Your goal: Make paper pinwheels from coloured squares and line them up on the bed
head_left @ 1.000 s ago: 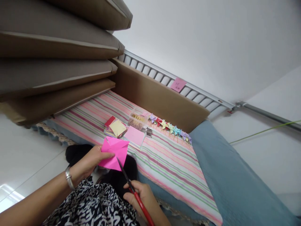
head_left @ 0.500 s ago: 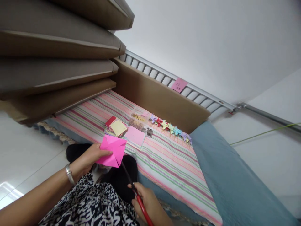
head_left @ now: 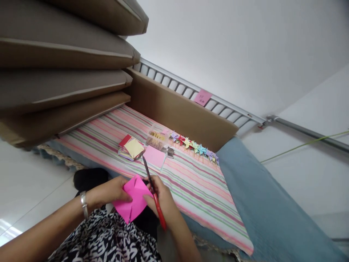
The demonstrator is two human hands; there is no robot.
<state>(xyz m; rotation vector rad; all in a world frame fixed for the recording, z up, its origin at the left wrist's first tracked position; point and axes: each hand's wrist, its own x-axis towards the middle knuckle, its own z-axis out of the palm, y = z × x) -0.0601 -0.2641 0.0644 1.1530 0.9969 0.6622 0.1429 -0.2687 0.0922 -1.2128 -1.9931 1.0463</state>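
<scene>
A bright pink square of paper (head_left: pixel 137 198), slit inward from its corners, is held over my lap. My left hand (head_left: pixel 118 190) pinches its left side, thumb on top. My right hand (head_left: pixel 160 194) keeps hold of red-handled scissors (head_left: pixel 147 169), their dark blades together and pointing up and away. The thumb of that hand also rests on the paper's right corner; the fingers beneath are hidden. Beyond the blade tips lie a stack of coloured paper squares (head_left: pixel 134 148) with a cream one on top, and a pale pink sheet (head_left: pixel 154 157).
A clear plastic box (head_left: pixel 157 137) holds small sticks, with a small dark metallic item (head_left: pixel 170 152) beside it. Several paper pinwheels (head_left: pixel 195 146) line up along the brown board (head_left: pixel 180 112). Large cushions (head_left: pixel 62 83) are stacked at the left on the striped cloth (head_left: pixel 196 189).
The scissors have come away from the paper and now point upward. The paper has turned and moved lower, and my right hand has come up to touch its right corner.
</scene>
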